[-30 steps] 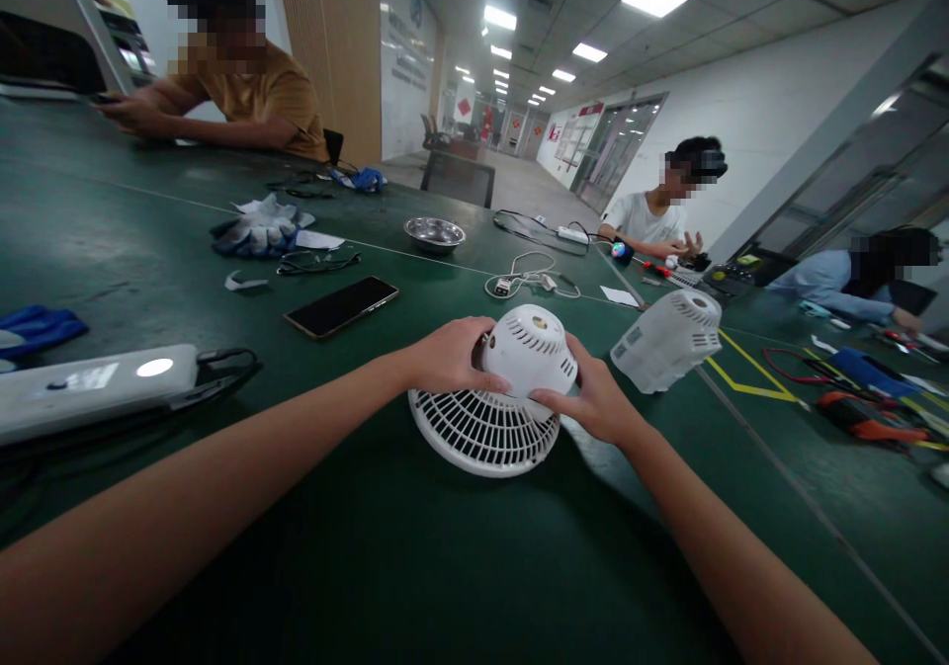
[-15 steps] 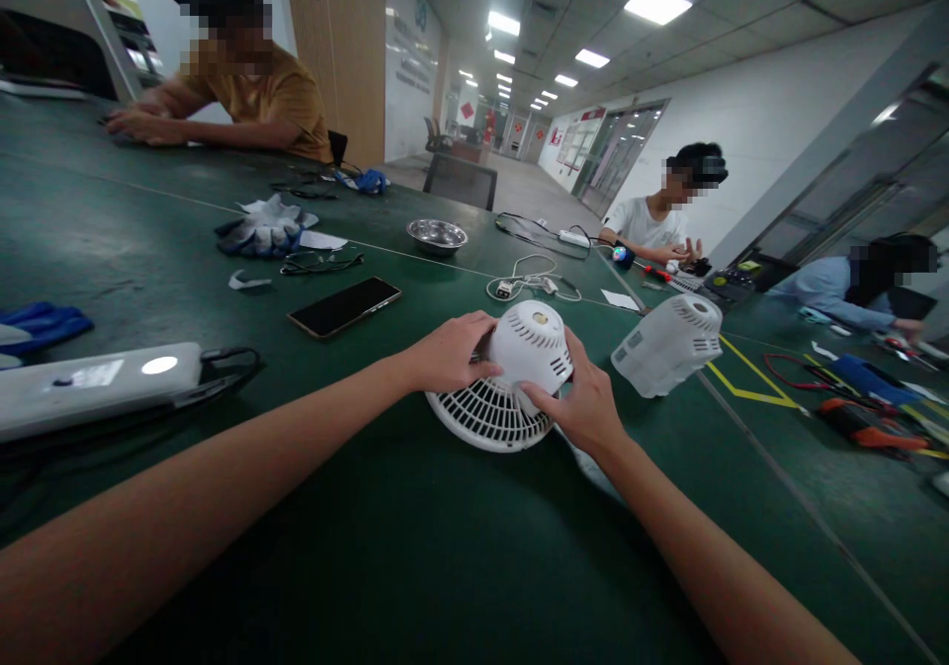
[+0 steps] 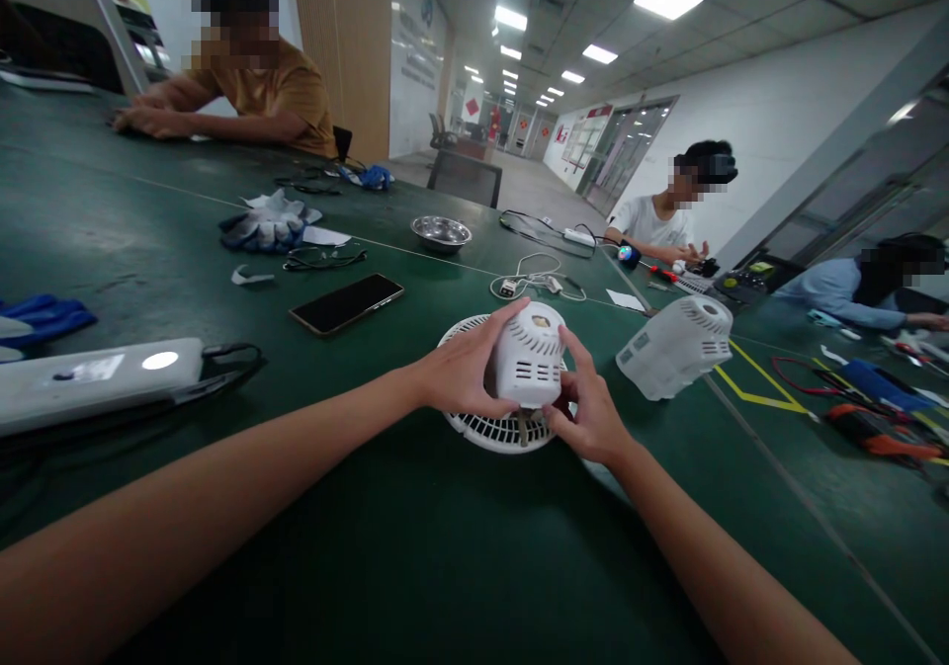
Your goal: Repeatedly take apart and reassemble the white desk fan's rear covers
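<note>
Both hands grip a white plastic fan motor cover (image 3: 529, 361) with slotted vents and a hole in its top. My left hand (image 3: 469, 361) wraps its left side, thumb along the lower edge. On the right, the fingers of my right hand (image 3: 593, 403) close on the cover's side and lower edge. Beneath it, a round white fan grille (image 3: 485, 435) lies on the green table, partly hidden by the cover and my hands. A second white housing (image 3: 673, 349), longer and with similar vents, stands to the right, apart from my hands.
A phone (image 3: 347, 303), a metal bowl (image 3: 440, 234) and a white cable (image 3: 535, 282) lie beyond my hands. At left are a long white device (image 3: 96, 378) and gloves (image 3: 267, 222). Tools, including an orange-black one (image 3: 882, 433), lie at right. Other people sit around the table.
The motor cover has tilted and risen from the grille, its side vents now facing me. My left hand has shifted round its side, and the grille's far rim now shows.
</note>
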A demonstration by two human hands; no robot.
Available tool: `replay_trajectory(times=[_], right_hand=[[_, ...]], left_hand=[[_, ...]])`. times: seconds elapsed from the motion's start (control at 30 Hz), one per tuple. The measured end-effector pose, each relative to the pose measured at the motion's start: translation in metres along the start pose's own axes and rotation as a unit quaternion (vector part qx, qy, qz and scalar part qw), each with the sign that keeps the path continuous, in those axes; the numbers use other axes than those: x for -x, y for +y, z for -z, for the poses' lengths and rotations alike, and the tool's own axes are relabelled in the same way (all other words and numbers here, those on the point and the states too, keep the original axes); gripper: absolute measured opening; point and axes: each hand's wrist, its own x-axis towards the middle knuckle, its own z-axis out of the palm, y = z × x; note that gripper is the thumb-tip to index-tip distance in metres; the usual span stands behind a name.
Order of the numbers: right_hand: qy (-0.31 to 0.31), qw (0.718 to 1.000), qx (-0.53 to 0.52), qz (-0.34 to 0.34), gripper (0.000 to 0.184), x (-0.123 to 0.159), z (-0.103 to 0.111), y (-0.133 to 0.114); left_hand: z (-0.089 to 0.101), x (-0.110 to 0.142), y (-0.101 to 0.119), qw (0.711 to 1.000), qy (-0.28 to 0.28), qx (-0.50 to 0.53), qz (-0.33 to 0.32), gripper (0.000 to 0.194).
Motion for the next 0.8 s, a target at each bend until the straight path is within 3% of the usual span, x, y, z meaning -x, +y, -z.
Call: replay_trajectory(times=[0.23, 0.37, 0.47, 0.63, 0.8], right_hand=[[-0.002, 0.999, -0.037, -0.033, 0.096, -0.003, -0.001, -0.003], [-0.012, 1.000, -0.006, -0.026, 0.092, -0.004, 0.001, -0.007], [-0.019, 0.998, 0.053, -0.014, 0.092, -0.005, 0.001, -0.010], [0.099, 0.973, 0.209, 0.002, 0.100, -0.005, -0.004, -0.008], [0.146, 0.965, 0.217, 0.011, 0.090, -0.004, 0.001, 0.005]], left_hand=[[0.006, 0.001, -0.005, 1.000, -0.015, -0.009, -0.003, 0.118], [0.009, 0.001, -0.010, 0.999, -0.040, -0.011, 0.005, 0.119], [0.004, 0.001, -0.011, 0.999, -0.022, -0.040, 0.005, 0.122], [-0.006, 0.001, -0.005, 0.994, 0.023, -0.111, 0.013, 0.112], [0.000, 0.005, -0.004, 0.992, 0.042, -0.111, 0.045, 0.085]])
